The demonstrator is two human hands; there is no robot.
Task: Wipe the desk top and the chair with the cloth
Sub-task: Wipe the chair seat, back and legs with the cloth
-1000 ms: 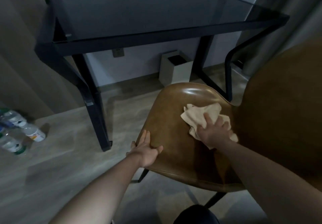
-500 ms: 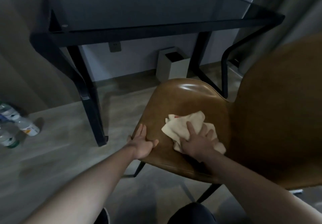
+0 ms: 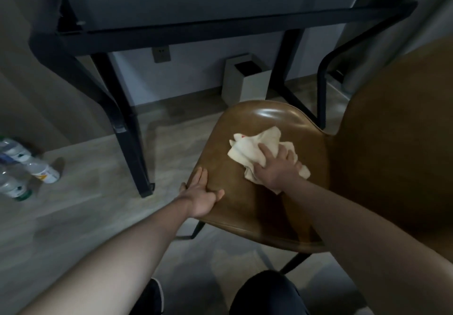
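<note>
From the head view, the cream cloth [image 3: 247, 151] is pressed flat onto the brown chair [image 3: 247, 207] seat by the right hand [image 3: 275, 167], its fingers [image 3: 266, 150] spread straight over the fabric, nothing curled or pinched. The seat's near-left edge is steadied by the left hand [image 3: 202, 197], fingers laid out flat, holding nothing. The seat is judged to be mid-wipe; the chair back at the right is not touched by the cloth. Behind, the dark glass table [image 3: 220, 28] is seen bare; whether it is already wiped cannot be told. Bottles [image 3: 29, 167] are seen lying on the floor at the left
</note>
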